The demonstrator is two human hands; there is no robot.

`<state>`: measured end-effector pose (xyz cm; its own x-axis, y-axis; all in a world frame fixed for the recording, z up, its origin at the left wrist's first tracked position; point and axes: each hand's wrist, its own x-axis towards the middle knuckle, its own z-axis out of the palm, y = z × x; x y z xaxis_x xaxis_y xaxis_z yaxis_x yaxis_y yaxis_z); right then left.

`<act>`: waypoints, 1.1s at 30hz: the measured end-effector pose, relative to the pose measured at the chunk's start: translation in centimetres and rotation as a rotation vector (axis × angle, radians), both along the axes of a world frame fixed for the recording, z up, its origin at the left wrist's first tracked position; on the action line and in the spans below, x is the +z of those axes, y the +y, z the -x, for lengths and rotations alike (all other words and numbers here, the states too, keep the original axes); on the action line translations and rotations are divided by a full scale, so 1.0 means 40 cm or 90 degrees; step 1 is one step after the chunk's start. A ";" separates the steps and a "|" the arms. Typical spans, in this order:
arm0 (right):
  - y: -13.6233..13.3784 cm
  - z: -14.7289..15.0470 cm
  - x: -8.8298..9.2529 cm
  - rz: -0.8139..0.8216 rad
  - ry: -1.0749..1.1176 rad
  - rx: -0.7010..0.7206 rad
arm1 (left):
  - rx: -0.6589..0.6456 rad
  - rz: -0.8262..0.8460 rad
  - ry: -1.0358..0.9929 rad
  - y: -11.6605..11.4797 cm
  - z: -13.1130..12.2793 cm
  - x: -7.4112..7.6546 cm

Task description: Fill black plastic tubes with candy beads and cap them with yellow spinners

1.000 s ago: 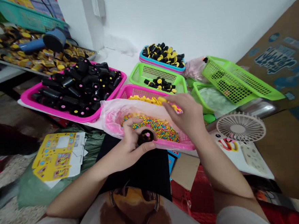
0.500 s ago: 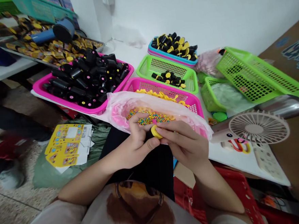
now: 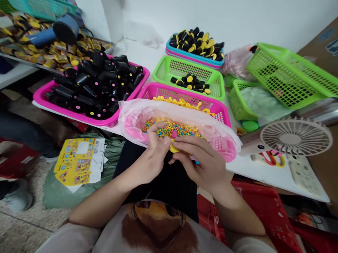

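My left hand (image 3: 154, 158) is closed around a small black container (image 3: 169, 156), most of which its fingers hide. The fingers of my right hand (image 3: 202, 160) pinch the container's yellow cap (image 3: 174, 146) on the side toward them. Both hands meet in front of a bag-lined pink basket. Inside the white plastic liner (image 3: 162, 107) lie many tiny coloured beads (image 3: 183, 130), with a small pink piece (image 3: 174, 134) among them. Loose yellow parts (image 3: 181, 101) show behind the liner.
At left, a pink basket (image 3: 46, 94) is heaped with black containers. A green basket (image 3: 159, 67) and a stacked blue one (image 3: 171, 49) hold yellow-capped ones. A handheld fan (image 3: 295, 137) stands at right, near tilted green baskets (image 3: 280, 68). Yellow printed card (image 3: 73, 162) lies lower left.
My right-hand fingers have shifted around the yellow cap, now covering more of it. The left thumb has moved up toward the cap. The whole view has shifted slightly.
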<state>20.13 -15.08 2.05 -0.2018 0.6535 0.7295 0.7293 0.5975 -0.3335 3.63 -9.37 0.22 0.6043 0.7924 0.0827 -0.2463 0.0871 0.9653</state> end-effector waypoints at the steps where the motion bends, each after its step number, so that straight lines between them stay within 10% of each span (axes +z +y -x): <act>1: 0.001 0.000 -0.003 0.002 0.007 0.001 | 0.016 -0.006 0.015 0.000 -0.001 0.004; 9: 0.022 -0.016 -0.033 0.051 0.050 0.100 | -0.042 0.114 -0.089 0.004 -0.013 -0.001; 33: 0.009 0.035 -0.059 -0.068 0.161 0.002 | -0.200 0.418 -0.166 -0.002 -0.023 0.035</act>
